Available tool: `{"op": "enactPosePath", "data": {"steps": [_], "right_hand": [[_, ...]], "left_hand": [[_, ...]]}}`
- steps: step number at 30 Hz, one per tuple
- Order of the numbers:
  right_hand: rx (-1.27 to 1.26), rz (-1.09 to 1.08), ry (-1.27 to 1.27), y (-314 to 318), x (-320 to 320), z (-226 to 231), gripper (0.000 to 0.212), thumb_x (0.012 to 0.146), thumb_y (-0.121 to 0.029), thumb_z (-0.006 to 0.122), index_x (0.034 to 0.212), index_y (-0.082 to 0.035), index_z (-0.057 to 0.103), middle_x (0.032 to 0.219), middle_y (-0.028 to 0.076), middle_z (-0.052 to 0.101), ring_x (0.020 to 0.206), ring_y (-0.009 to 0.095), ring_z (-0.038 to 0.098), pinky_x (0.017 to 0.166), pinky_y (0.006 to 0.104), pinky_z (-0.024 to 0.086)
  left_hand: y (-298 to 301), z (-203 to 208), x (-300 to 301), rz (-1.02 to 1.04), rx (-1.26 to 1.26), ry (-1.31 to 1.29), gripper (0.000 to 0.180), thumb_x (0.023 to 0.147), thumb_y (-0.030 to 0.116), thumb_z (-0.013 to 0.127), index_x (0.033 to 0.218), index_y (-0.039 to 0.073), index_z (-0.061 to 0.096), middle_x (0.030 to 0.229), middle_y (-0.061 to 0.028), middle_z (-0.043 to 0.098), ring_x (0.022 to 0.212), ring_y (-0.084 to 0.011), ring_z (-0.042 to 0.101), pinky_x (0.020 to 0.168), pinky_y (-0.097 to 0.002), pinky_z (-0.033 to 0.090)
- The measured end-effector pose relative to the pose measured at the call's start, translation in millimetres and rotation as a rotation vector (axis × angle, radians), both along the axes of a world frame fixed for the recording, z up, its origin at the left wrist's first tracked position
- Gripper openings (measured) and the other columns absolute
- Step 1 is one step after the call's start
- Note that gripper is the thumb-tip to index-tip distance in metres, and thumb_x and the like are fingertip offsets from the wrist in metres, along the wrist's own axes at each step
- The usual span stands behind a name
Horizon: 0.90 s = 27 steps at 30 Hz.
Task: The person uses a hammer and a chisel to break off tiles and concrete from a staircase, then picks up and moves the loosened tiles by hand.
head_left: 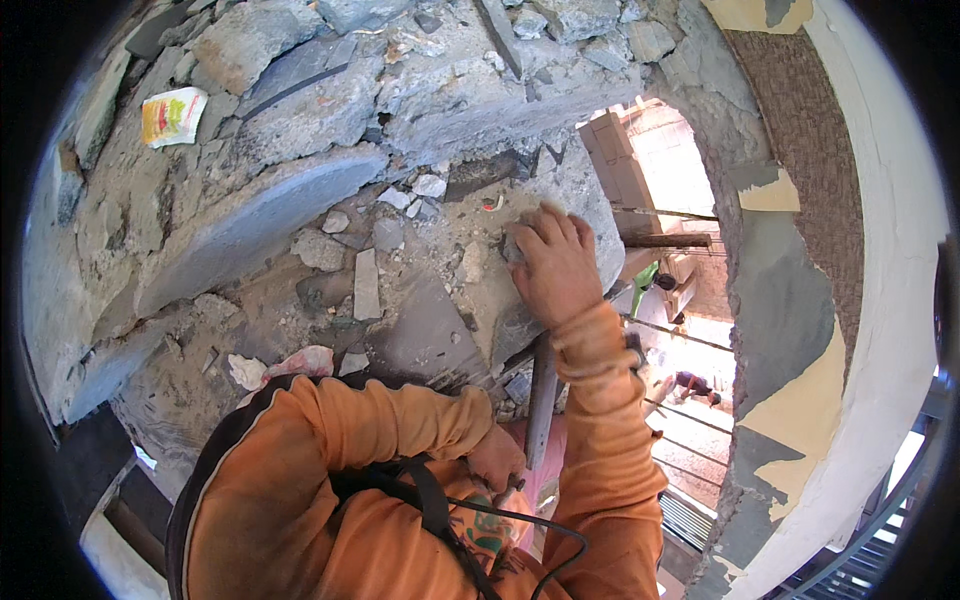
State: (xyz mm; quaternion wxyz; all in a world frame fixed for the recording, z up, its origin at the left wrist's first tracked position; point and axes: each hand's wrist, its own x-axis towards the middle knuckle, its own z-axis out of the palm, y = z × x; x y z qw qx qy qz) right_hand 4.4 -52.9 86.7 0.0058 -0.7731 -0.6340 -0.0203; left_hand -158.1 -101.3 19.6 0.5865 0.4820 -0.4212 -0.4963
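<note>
Orange sleeves [330, 470] are filling the lower frame, nearest the lens, with a dark strap [430, 500] and cable crossing the chest. Beyond them a broken masonry slab [250, 215] is spreading across the upper left, cracked into large grey blocks with rubble [365, 280] lying loose in the dust on top; a yellow wrapper [172, 115] is sitting near its far edge. To the right, a ragged gap in the wall [790, 300] is opening onto a sunlit drop, where small figures [690, 385] are showing far below. A steel bar [541, 400] is standing upright at the slab's broken edge, between the two arms. The right hand [556, 265] is resting palm-down, fingers spread and curled over a stone chunk [512, 248] at the slab's lip, just beside the opening. The left hand [497, 458] is sitting low by the chest, next to the bar's lower end; whether it is closed on anything cannot be told. Judged from this layout, the chief risk is the chunk or nearby rubble slipping over the lip and falling toward the people below, since the pieces are lying unbonded on dust. A second risk is the cracked edge giving way under the leaning right hand.
</note>
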Motion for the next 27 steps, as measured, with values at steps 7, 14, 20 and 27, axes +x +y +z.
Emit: {"op": "enactPosePath", "data": {"steps": [7,14,20,27], "right_hand": [[-0.449,-0.115,-0.012,36,8,-9,0.051,0.069,-0.016,0.071,0.117,-0.010,0.054,0.123,0.013,0.053,0.110,0.035,0.057,0.100,0.0478,0.038],[-0.150,0.083,0.121,8,14,-14,0.030,0.074,-0.007,0.057,0.103,-0.007,0.061,0.109,0.015,0.056,0.103,0.034,0.056,0.093,0.0440,0.040],[-0.098,0.203,0.184,6,12,-23,0.032,0.074,-0.010,0.058,0.105,-0.006,0.059,0.112,0.017,0.054,0.107,0.034,0.052,0.094,0.0447,0.039],[-0.056,0.269,0.126,2,3,-27,0.041,0.071,-0.008,0.062,0.112,-0.009,0.055,0.115,0.014,0.053,0.108,0.032,0.051,0.098,0.0456,0.034]], "left_hand": [[-3,-7,-3,0.102,0.099,-0.070,0.030,0.077,0.010,0.054,0.100,0.007,0.073,0.074,-0.0052,0.062,0.068,-0.0170,0.055,0.063,-0.0361,0.044],[-6,-8,-5,0.129,0.086,-0.105,0.031,0.077,0.010,0.053,0.100,0.005,0.072,0.082,-0.0087,0.067,0.076,-0.0204,0.059,0.071,-0.0366,0.046],[-8,-7,-9,0.088,0.037,-0.082,0.033,0.076,0.009,0.052,0.102,0.003,0.071,0.096,-0.0118,0.070,0.086,-0.0208,0.063,0.079,-0.0357,0.047],[-8,-4,-6,0.026,0.050,-0.041,0.035,0.076,0.009,0.052,0.105,0.002,0.071,0.093,-0.0109,0.070,0.081,-0.0184,0.063,0.072,-0.0342,0.049]]}}
